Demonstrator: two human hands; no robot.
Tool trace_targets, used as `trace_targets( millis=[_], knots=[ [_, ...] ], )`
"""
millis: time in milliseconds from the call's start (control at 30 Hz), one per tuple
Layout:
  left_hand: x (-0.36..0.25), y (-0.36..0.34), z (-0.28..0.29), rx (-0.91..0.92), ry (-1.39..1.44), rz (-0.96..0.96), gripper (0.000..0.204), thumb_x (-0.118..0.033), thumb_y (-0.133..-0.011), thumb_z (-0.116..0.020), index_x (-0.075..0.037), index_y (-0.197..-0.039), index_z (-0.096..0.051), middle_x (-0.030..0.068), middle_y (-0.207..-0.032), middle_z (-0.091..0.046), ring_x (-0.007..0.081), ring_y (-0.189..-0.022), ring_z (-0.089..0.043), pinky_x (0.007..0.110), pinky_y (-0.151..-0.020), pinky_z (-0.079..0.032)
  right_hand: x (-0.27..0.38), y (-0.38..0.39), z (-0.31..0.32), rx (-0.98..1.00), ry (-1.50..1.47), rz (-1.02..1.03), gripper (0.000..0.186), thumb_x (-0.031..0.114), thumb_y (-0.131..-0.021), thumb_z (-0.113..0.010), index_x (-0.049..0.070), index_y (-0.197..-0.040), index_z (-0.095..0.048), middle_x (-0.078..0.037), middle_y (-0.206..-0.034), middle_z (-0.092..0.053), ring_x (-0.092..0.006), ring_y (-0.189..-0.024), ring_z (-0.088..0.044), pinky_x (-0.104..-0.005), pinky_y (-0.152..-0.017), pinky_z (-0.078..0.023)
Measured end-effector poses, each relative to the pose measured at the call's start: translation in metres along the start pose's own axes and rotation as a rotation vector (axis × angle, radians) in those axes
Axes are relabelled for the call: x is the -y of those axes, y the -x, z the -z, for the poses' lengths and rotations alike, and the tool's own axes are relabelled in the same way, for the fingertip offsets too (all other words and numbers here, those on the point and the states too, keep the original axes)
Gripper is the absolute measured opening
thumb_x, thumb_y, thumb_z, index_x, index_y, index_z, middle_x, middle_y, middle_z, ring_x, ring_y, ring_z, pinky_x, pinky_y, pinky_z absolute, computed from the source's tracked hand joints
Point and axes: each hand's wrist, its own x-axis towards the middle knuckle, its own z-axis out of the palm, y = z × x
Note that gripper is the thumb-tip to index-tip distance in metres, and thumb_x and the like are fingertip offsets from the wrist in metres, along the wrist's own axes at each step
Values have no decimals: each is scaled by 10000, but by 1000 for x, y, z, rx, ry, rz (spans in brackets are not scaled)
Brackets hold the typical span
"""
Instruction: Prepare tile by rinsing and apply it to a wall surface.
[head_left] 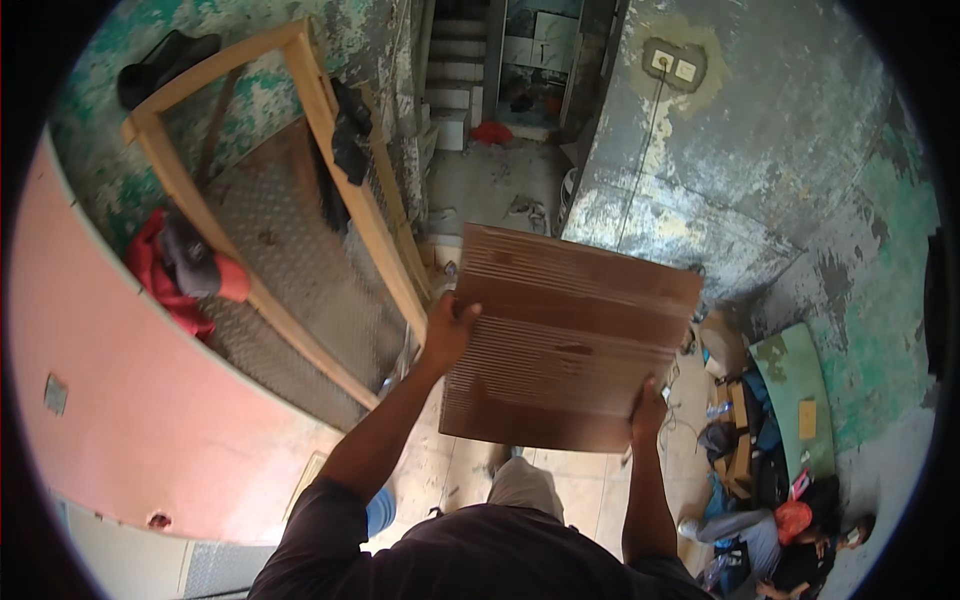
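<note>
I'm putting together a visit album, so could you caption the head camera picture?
Left fingers and right fingers hold a brown ridged sheet, with a wooden frame off to the left.

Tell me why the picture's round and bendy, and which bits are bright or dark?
Head view: the fisheye lens leaves black corners and bows the edge of the pink panel; head view: the grey wall has a pale patch, perhaps glare; head view: the stairs look dim, but ridges on the brown sheet show clearly.
</note>
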Motion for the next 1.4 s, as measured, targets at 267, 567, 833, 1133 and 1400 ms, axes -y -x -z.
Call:
trace_targets(
  millis=[267,567,833,1133,1400],
  knots=[
    [108,-286,-143,39,-77,-220,307,-224,-817,-612,22,-981,-529,157,-851,-602,274,-801,-584,365,-716,-442,-51,-227,-168,-99,-36,-71,582,481,-865,-504,-95,-863,-587,-119,-708,-585,-181,-642,-505,-321,-580,-416],
    [157,-615,-52,44,167,253,264,-204,-871,-573,33,-984,-549,93,-899,-600,192,-811,-571,324,-659,-488,129,-431,-392,499,-153,102,401,357,-906,-492,-27,-957,-597,-44,-761,-603,-109,-683,-518,-269,-629,-433],
    [290,-873,-91,26,387,609,246,-164,-878,-554,40,-1014,-532,122,-924,-599,190,-784,-584,351,-661,-497,152,-657,-639,637,-30,62,492,409,-878,-523,-76,-951,-573,-139,-773,-640,-190,-700,-577,-347,-627,-450],
    [298,-1196,-127,291,538,698,392,-169,-855,-586,13,-1177,-457,94,-1034,-581,164,-918,-579,298,-788,-472,299,-901,-807,721,265,-160,518,412,-879,-515,-83,-1029,-549,-183,-915,-632,-264,-820,-594,-349,-735,-457],
    [140,-1367,-190,402,778,735,438,-136,-837,-555,-4,-1235,-430,115,-1071,-573,204,-912,-592,360,-755,-498,344,-1057,-862,568,-109,-634,415,384,-892,-515,-14,-987,-584,-67,-795,-607,-136,-611,-547,-313,-514,-452]
  ],
)
